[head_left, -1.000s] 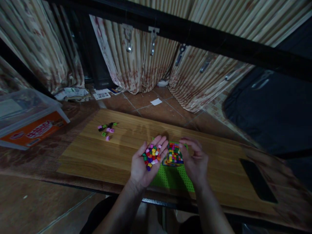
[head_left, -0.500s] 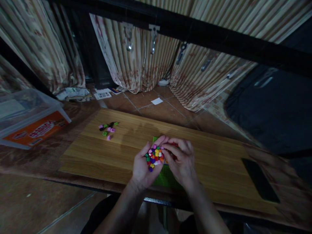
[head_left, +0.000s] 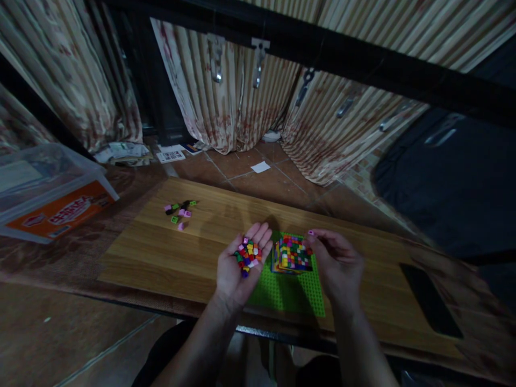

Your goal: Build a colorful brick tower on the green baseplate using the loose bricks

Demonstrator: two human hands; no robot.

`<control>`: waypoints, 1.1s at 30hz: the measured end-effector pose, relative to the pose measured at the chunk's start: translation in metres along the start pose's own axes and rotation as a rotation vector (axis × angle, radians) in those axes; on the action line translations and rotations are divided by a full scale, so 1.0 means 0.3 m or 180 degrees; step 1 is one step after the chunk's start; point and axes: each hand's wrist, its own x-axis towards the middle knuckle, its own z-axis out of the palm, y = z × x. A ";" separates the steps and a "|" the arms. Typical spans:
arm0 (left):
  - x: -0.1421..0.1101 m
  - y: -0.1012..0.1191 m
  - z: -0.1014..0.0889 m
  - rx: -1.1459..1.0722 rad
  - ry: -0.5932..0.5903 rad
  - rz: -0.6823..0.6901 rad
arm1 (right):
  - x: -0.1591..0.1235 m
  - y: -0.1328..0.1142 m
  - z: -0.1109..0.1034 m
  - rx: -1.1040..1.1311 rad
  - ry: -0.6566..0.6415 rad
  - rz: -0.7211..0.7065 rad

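Observation:
My left hand point(head_left: 234, 279) is palm up, fingers stretched out, cupping a heap of small coloured toy bricks point(head_left: 249, 255). Between the thumb and fingertips of my right hand point(head_left: 338, 263) is a pink toy brick point(head_left: 310, 233), held by the right far corner of a block built of many coloured bricks point(head_left: 291, 255). That block stands on a green studded baseplate point(head_left: 306, 301), just right of my left hand. My right fingers partly cover its right side.
Several loose pink, green and black bricks point(head_left: 181, 213) lie on the left of the wooden board point(head_left: 141, 263). A clear plastic box with an orange label point(head_left: 60, 209) stands beyond the board's left end. A dark flat object point(head_left: 430, 300) rests at the right end.
My right hand has moved right, away from the heap in my left palm, carrying a pink brick to the block. The block and baseplate now show; my left hand has shifted slightly left.

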 end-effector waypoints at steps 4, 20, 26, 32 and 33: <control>0.006 0.000 -0.011 0.0016 0.0351 -0.0030 | 0.022 -0.003 -0.018 0.0464 0.0098 0.0244; 0.008 0.010 -0.034 0.0085 0.0489 -0.0729 | 0.055 -0.001 -0.091 0.1311 -0.0147 0.0844; 0.006 0.010 -0.025 0.0201 0.0542 -0.0738 | 0.031 0.026 -0.117 0.0181 -0.0364 0.0584; 0.009 0.010 -0.025 0.0235 0.0527 -0.0713 | 0.005 0.037 -0.135 -0.0945 -0.0886 -0.0403; 0.009 0.010 -0.025 0.0239 0.0524 -0.0708 | 0.002 0.039 -0.136 -0.1140 -0.0976 -0.0572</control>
